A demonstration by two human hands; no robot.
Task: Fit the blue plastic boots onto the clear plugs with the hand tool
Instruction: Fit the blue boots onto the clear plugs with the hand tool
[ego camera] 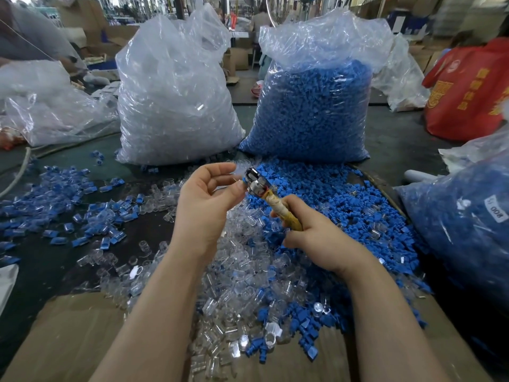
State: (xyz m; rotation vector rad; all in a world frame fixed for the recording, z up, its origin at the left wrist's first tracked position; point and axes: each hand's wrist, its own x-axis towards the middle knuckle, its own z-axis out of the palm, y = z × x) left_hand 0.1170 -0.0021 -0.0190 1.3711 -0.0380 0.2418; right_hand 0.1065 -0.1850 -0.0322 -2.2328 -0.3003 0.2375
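Note:
My right hand grips the taped yellowish handle of the hand tool, whose metal head points up and left. At that metal head, my left hand pinches a clear plug between thumb and fingertips. A blue boot sits on the tool head. Below my hands lies a heap of loose clear plugs. A heap of loose blue boots spreads to the right. Fitted blue-and-clear pieces lie scattered on the left.
Two tall plastic bags stand behind: clear plugs on the left, blue boots on the right. Another bag of blue parts leans at the right edge. Cardboard covers the table's near edge. A red bag sits far right.

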